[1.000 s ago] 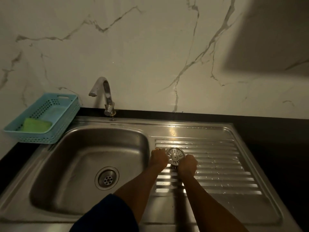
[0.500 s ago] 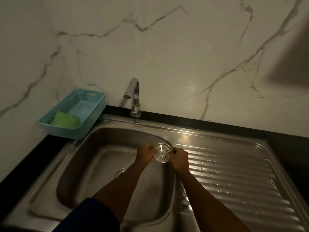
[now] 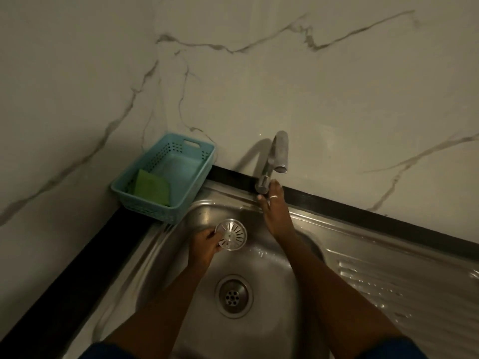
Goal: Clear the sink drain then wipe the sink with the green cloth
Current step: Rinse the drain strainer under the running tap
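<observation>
My left hand [image 3: 204,246] grips a round metal drain strainer [image 3: 231,234] by its left edge, above the back of the steel sink basin [image 3: 269,270]. The open drain hole [image 3: 234,296] lies below it in the basin floor. My right hand [image 3: 276,211] reaches up to the base of the tap [image 3: 272,161], fingers stretched out and touching the tap's lower body; whether it grips is unclear. The green cloth [image 3: 151,187] lies in a blue basket [image 3: 197,182] at the back left.
A ribbed, wet draining board [image 3: 404,286] lies to the right of the basin. A black counter edge [image 3: 85,265] runs along the left and behind the sink. Marble walls meet in a corner behind the basket.
Both hands held the strainer over the draining board, then carried it left over the basin. Now only my left hand holds it, and my right hand has gone up to the tap.
</observation>
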